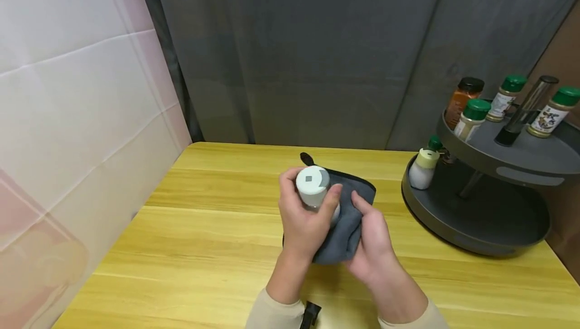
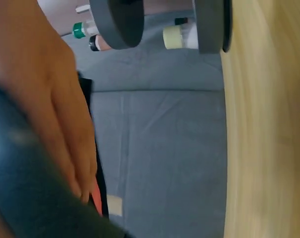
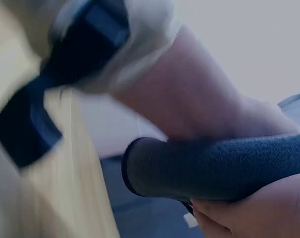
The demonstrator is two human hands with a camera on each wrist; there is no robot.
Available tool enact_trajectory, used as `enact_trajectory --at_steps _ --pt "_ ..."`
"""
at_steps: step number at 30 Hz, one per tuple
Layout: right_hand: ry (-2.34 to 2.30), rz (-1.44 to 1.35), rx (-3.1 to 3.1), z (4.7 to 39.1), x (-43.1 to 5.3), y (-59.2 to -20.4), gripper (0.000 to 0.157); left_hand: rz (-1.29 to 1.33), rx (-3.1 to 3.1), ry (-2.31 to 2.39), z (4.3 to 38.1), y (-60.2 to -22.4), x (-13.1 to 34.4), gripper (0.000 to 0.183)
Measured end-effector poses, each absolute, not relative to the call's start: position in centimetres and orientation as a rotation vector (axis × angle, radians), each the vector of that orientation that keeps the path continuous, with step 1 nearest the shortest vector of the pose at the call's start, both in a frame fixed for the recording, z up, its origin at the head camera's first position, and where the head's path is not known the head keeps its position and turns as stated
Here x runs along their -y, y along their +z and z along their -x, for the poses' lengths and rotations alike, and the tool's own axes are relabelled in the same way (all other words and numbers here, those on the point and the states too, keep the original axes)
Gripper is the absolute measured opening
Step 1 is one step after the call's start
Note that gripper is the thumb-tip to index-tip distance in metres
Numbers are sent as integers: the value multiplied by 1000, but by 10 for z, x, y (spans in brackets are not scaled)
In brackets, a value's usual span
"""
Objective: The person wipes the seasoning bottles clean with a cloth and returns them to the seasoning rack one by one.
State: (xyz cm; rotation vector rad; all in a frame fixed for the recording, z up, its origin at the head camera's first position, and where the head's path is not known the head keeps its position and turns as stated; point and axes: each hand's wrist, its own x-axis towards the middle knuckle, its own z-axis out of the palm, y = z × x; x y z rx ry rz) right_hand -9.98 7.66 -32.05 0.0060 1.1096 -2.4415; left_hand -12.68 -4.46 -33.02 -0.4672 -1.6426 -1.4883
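Note:
In the head view my left hand (image 1: 303, 225) grips a small jar with a white lid (image 1: 312, 180), its thumb along the near side. The jar's lower part is mostly hidden by the hand and a grey cloth (image 1: 342, 241) with a black edge. My right hand (image 1: 373, 241) holds the cloth from the right, thumb on top, with the cloth bunched against the jar. In the right wrist view the cloth (image 3: 224, 166) is folded over between the hands. The left wrist view shows dark cloth (image 2: 36, 193) close to the camera, with fingers lying along it.
On the right stands a two-tier dark round rack (image 1: 476, 241). Its upper tier carries green-capped spice bottles (image 1: 476, 112), an orange jar with a black lid (image 1: 464, 97) and a clear tube (image 1: 527, 110). A yellow-topped bottle (image 1: 423, 170) stands below. A grey curtain (image 1: 294, 67) hangs behind the wooden table (image 1: 204, 233).

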Motion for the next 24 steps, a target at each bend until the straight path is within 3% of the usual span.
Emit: enact_trajectory --at_steps 12,24 --pt "-2379 -24 -960 101 -97 -319 68 517 1596 -1348 132 -325 55 44" --pt "-2496 -11 -1050 105 -84 -317 62 601 1606 -1596 122 -324 38 58"
